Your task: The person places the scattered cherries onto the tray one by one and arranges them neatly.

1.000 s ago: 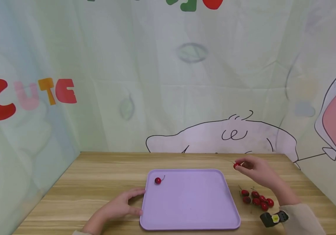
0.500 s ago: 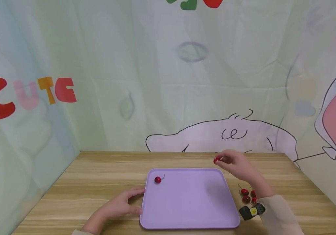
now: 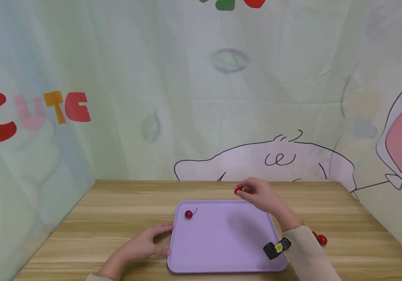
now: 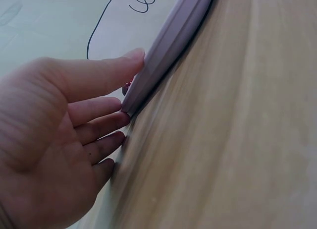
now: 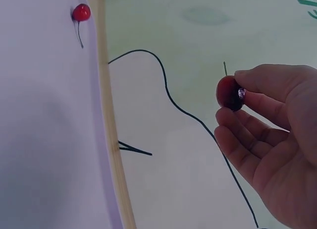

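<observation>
Right hand [image 3: 261, 195] pinches a round, glossy dark-red cherry [image 3: 238, 191] in its fingertips, raised, thin stem sticking out free. Left hand [image 3: 143, 245] rests, fingers extended and grasping nothing, against the left rim of a pale-purple, round-cornered rectangular tray [image 3: 208, 242]. Key relation: tray lies below the right hand and towards the person; in the head view the held fruit shows just past its far rim. A lone stemmed red cherry [image 3: 188, 214] sits leftward, in the tray's far-left corner. Loose red cherries [image 3: 322, 239], partly hidden by the right sleeve [image 3: 308, 251], lie right of the tray on the wood-grained worktop [image 3: 127, 207].
</observation>
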`<state>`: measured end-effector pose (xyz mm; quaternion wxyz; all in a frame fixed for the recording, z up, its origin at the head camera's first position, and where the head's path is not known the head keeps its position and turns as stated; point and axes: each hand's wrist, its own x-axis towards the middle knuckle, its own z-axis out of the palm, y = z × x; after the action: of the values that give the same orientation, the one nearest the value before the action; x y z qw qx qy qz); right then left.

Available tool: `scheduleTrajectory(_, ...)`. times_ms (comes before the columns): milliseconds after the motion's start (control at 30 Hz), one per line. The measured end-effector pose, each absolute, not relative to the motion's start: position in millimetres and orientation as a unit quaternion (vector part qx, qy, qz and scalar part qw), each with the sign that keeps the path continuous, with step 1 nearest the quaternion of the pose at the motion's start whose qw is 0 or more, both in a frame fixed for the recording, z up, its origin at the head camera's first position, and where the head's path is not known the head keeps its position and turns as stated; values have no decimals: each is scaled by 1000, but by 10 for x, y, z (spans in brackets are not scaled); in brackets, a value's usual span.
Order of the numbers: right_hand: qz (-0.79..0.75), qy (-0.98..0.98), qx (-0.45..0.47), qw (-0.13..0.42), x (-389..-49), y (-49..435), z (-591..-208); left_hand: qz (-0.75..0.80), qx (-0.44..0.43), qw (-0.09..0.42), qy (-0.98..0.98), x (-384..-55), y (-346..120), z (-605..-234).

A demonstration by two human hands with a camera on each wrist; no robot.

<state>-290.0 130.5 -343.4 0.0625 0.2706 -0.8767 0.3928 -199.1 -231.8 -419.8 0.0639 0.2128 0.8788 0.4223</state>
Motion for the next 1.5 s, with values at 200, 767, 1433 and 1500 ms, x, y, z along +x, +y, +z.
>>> scheduleTrajectory(200, 401, -881, 247, 47, -2939, 1121, -3492, 423, 215, 63, 878, -2011, -2321, -4206)
scheduleTrajectory(767, 436, -870, 230, 13, -3035, 616, -3831, 417, 209, 68, 882, -2008, -2344, -4238)
scheduleTrajectory(1433, 429, -876, 219, -21, -3074, 397, -4096, 425, 203, 74, 879, -2030, -2338, -4238)
scheduleTrajectory(1500, 429, -878, 212, -29, -3066, 385, -4105, 425, 201, 75, 879, -2033, -2335, -4238)
